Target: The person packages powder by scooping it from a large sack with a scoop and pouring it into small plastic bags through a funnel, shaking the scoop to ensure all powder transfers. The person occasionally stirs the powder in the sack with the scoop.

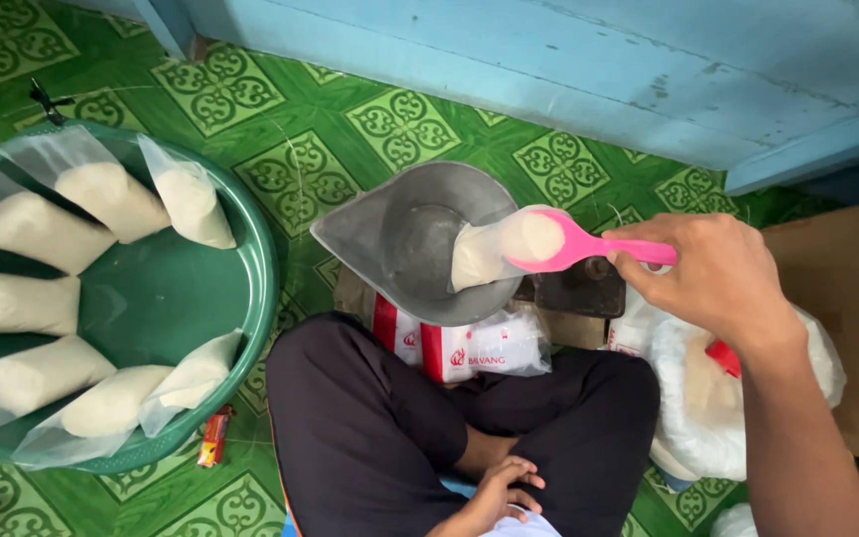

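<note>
Sugar-white powder fills the small clear bag point(489, 254) lying in the grey scale pan point(415, 239) at centre. Right hand point(718, 273), in from 3 o'clock, grips the pink scoop point(574, 244), tipping over the bag's mouth. Left hand point(499, 492) rests curled on the lap, holding nothing. At 9 o'clock, green basin point(241, 298) holds about 8 filled bags point(111, 199); the white sack point(708, 398) at 4 o'clock looks far from empty.

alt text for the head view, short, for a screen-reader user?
Seen from above, a seated person's right hand holds a pink scoop of white powder over a small clear bag in a grey metal scale pan. Their left hand rests in their lap. A green basin of filled bags sits on the green patterned floor.
</note>
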